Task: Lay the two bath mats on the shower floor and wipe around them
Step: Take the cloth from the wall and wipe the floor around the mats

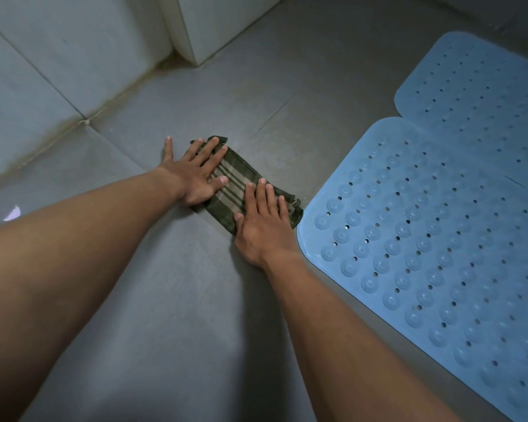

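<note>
Two light blue rubber bath mats lie flat on the grey tiled floor at the right. The near mat (433, 239) has rows of bumps and holes, and the far mat (482, 95) touches it at the back. A folded green and beige striped cloth (240, 184) lies on the floor just left of the near mat's corner. My left hand (195, 172) presses flat on the cloth's far end, fingers spread. Flat on the cloth's near end rests my right hand (261, 220).
A tiled wall (43, 71) runs along the left, with a stained grout line where it meets the floor. A white corner block (214, 28) stands at the back. Grey floor tiles (171, 300) stretch toward me between my forearms.
</note>
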`<state>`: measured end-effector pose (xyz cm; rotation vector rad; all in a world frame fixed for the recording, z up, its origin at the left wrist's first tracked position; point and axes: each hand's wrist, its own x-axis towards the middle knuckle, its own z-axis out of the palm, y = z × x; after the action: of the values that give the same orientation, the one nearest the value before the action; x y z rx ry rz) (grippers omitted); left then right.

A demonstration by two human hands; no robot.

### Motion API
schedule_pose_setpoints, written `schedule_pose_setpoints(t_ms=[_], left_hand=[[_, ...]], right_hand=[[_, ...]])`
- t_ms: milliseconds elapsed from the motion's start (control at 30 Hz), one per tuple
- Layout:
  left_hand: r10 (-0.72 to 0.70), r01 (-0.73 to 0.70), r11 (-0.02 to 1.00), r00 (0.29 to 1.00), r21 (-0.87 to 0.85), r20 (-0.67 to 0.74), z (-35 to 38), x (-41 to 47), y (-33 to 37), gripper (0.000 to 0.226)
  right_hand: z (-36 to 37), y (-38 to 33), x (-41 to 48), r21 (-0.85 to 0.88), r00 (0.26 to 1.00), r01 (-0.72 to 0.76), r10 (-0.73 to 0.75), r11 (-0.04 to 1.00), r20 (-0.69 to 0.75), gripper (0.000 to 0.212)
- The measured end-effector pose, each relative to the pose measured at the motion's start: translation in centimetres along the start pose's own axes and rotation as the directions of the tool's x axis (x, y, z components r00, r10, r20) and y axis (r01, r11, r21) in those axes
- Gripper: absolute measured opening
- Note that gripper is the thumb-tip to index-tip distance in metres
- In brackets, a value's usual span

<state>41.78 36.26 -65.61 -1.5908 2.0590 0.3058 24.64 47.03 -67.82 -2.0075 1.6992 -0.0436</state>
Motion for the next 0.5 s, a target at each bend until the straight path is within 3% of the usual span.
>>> schedule_pose_setpoints(t_ms=[233,500], left_hand=[[0.033,-0.033,0.999,0.999,-0.028,-0.01,-0.1,0.8,-0.3,0.073],[-0.006,0.006,1.0,1.0,0.012,0.02,-0.9,0.4,0.5,0.072]], right_hand=[[-1.1,2.1,2.5,-0.032,0.998,-0.014,0.012,0.999,-0.058,0.063],[-1.9,1.5,2.2,0.06,0.998,-0.029,0.032,0.998,-0.056,0.065]])
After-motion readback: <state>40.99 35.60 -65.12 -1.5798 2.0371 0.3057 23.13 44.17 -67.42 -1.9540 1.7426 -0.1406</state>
